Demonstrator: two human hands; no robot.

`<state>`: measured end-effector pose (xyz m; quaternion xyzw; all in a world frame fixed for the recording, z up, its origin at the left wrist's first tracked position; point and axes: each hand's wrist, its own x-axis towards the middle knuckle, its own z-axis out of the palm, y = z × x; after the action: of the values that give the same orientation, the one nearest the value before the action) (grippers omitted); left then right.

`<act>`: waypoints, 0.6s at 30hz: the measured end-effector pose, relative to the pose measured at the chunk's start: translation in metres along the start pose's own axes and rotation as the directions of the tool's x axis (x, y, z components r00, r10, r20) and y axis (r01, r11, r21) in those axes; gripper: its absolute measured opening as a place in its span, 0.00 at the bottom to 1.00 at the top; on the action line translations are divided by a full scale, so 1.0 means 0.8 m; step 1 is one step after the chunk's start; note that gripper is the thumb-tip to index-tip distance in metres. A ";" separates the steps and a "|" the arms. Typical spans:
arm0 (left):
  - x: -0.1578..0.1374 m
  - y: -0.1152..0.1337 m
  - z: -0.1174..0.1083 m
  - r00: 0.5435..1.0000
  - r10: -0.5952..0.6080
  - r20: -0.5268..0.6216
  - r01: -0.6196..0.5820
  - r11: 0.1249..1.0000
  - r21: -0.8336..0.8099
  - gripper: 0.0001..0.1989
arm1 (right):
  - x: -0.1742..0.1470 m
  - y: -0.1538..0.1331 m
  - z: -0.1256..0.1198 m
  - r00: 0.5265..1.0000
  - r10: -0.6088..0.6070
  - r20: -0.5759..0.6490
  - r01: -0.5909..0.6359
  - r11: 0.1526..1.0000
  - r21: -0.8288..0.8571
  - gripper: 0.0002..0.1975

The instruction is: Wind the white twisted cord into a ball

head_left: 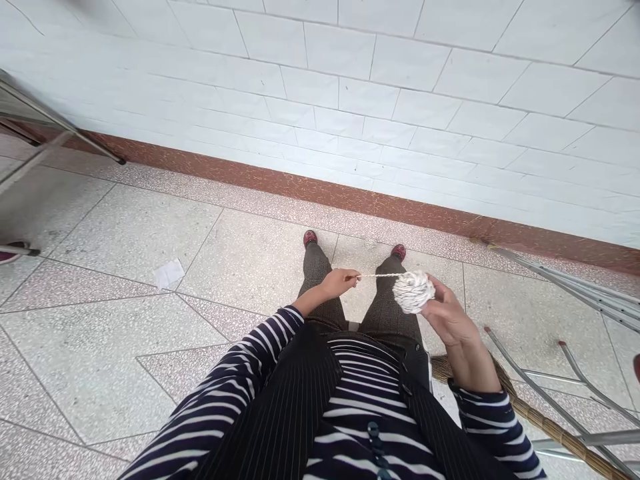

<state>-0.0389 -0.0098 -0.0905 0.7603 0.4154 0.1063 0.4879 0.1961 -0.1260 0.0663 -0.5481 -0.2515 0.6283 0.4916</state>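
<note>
A ball of white twisted cord (413, 292) sits in my right hand (451, 320), whose thumb and fingers are closed on its right side. From the ball a thin length of the cord (381, 275) runs left, drawn straight. Its other end is pinched between the thumb and fingertips of my left hand (342, 283). Both hands are held in front of my thighs, a short way apart. The end of the cord inside my left fingers is hidden.
A tiled white wall (370, 100) with a reddish-brown skirting (300, 185) stands ahead. White paper (169, 274) lies on the speckled floor (240, 267) to the left. Metal legs (85, 137) stand far left; a straw broom (545, 420) and metal frames (530, 373) are at right.
</note>
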 end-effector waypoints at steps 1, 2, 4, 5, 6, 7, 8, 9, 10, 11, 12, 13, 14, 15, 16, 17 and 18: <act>0.001 -0.002 -0.004 1.000 -0.017 -0.010 0.017 1.000 0.005 0.14 | -0.003 -0.004 -0.003 1.000 -0.016 -0.021 0.017 0.999 0.032 0.25; 0.003 -0.002 -0.008 0.999 -0.032 -0.016 0.033 0.999 0.016 0.14 | -0.006 -0.008 -0.005 0.999 -0.036 -0.041 0.039 0.997 0.062 0.25; 0.007 -0.003 -0.015 0.998 -0.053 -0.029 0.054 0.998 0.045 0.14 | -0.012 -0.015 -0.008 0.995 -0.075 -0.066 0.081 0.992 0.099 0.25; 0.009 -0.003 -0.018 0.997 -0.059 -0.040 0.061 0.996 0.058 0.14 | -0.014 -0.017 -0.008 0.993 -0.091 -0.078 0.099 0.989 0.108 0.25; 0.011 -0.003 -0.021 0.996 -0.065 -0.059 0.069 0.995 0.070 0.15 | -0.015 -0.020 -0.007 0.991 -0.104 -0.087 0.113 0.987 0.110 0.26; 0.013 -0.002 -0.023 0.995 -0.067 -0.079 0.074 0.994 0.083 0.16 | -0.017 -0.021 -0.006 0.989 -0.115 -0.091 0.124 0.987 0.105 0.27; 0.014 -0.002 -0.024 0.993 -0.065 -0.101 0.074 0.993 0.096 0.16 | -0.018 -0.023 -0.005 0.988 -0.125 -0.088 0.133 0.987 0.095 0.28; 0.016 -0.002 -0.025 0.990 -0.059 -0.125 0.073 0.992 0.105 0.16 | -0.019 -0.024 -0.003 0.987 -0.135 -0.084 0.142 0.986 0.084 0.29; 0.017 -0.002 -0.026 0.987 -0.051 -0.153 0.069 0.991 0.111 0.15 | -0.020 -0.025 -0.001 0.986 -0.146 -0.078 0.152 0.986 0.073 0.30; 0.017 -0.001 -0.028 0.983 -0.039 -0.182 0.060 0.992 0.114 0.15 | -0.021 -0.026 0.001 0.985 -0.156 -0.070 0.161 0.985 0.064 0.30; 0.018 -0.001 -0.029 0.977 -0.021 -0.211 0.047 0.992 0.119 0.14 | -0.022 -0.027 0.002 0.984 -0.164 -0.065 0.168 0.984 0.059 0.30; 0.018 0.000 -0.032 0.971 0.003 -0.239 0.028 0.992 0.126 0.14 | -0.023 -0.028 0.003 0.983 -0.171 -0.067 0.175 0.983 0.059 0.29; 0.018 0.001 -0.035 0.963 0.034 -0.266 0.003 0.990 0.138 0.15 | -0.025 -0.029 0.004 0.982 -0.176 -0.074 0.180 0.982 0.061 0.29; 0.019 0.002 -0.039 0.955 0.078 -0.285 -0.034 0.987 0.157 0.15 | -0.026 -0.030 0.004 0.980 -0.179 -0.082 0.184 0.981 0.062 0.29; 0.020 0.003 -0.045 0.945 0.131 -0.300 -0.078 0.980 0.180 0.16 | -0.027 -0.030 0.004 0.980 -0.180 -0.088 0.186 0.981 0.061 0.29; 0.021 0.004 -0.051 0.930 0.186 -0.317 -0.125 0.971 0.206 0.16 | -0.028 -0.031 0.004 0.979 -0.182 -0.094 0.188 0.980 0.060 0.29; 0.023 0.005 -0.058 0.911 0.240 -0.335 -0.168 0.959 0.227 0.17 | -0.029 -0.031 0.003 0.978 -0.185 -0.100 0.191 0.980 0.056 0.28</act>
<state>-0.0514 0.0334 -0.0682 0.8112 0.4237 0.2530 0.3137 0.2005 -0.1365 0.0988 -0.5344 -0.2581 0.5604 0.5777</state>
